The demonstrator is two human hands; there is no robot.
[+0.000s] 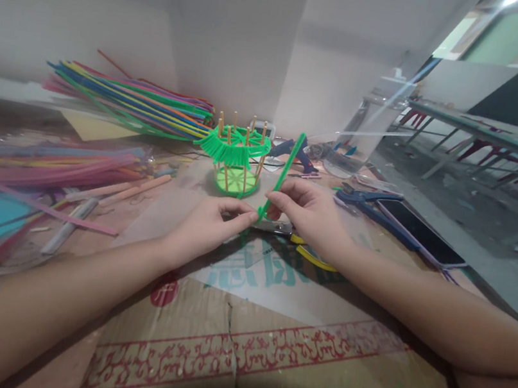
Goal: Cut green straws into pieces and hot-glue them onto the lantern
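Both hands meet over a flattened cardboard sheet (266,344). My right hand (309,211) pinches a green drinking straw (287,166) that rises up and to the right. My left hand (208,222) pinches the straw's lower end with thumb and forefinger. Just beyond the hands stands a small green basket (235,158) made of wooden sticks set in a round base, with green straw pieces woven around the top.
Long coloured straws lie in a heap at the back left (127,100) and another pink and purple pile at the left (39,164). A glue gun (292,150), blue pliers (365,200) and a phone (421,231) lie to the right. Benches stand far right.
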